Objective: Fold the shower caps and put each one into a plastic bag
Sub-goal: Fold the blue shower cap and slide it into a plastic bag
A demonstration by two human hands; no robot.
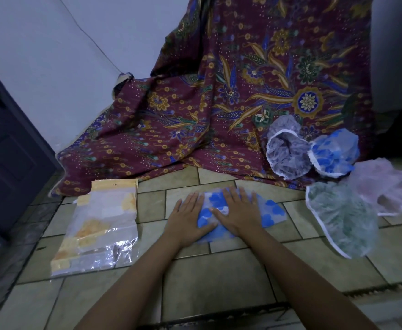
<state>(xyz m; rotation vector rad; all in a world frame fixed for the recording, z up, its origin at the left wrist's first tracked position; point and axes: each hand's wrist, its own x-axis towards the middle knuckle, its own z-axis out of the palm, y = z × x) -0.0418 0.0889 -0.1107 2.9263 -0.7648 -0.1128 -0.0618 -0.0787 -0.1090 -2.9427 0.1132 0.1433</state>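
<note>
A blue-patterned shower cap (270, 211) lies flattened and partly folded on the tiled floor in the middle. My left hand (187, 217) presses flat on its left part, fingers straight. Beside it, my right hand (237, 211) lies flat over the cap's middle, also with straight fingers. A pile of clear plastic bags (104, 225) with yellow print lies to the left on the floor. To the right wait several unfolded caps: a green one (343, 217), a pink one (385, 186), a second blue one (335, 151) and a grey-purple one (285, 151).
A maroon batik cloth (219, 103) drapes down behind the work spot and onto the floor. A dark door (7, 148) stands at the left. The tiled floor (219, 282) stretches toward me between my forearms.
</note>
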